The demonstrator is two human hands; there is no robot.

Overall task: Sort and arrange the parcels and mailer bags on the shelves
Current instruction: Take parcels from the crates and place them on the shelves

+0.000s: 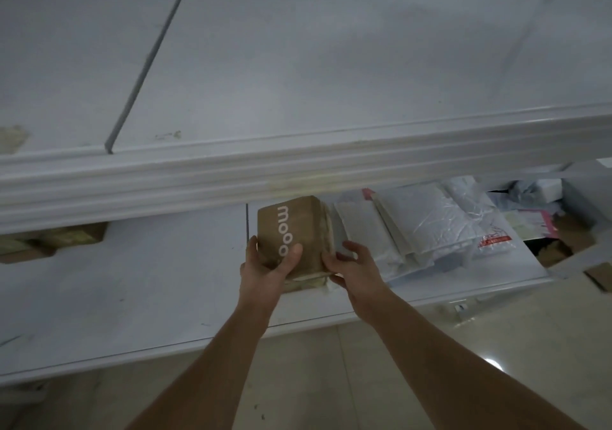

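Brown parcel [294, 231] stands on the lower shelf [132, 290], white mailer bags [414, 227] just beside it. Left hand [265, 264] and right hand [351, 264] grip it, fingers curled round its sides.

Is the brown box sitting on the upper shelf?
No, both hands hold the brown box on the lower shelf.

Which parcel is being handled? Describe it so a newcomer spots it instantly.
Find the lower white shelf under the thick white shelf edge. At its middle, the brown cardboard box sits between the left hand and right hand, left of the white mailer bags. It alone is brown with white "moo" lettering down its face.
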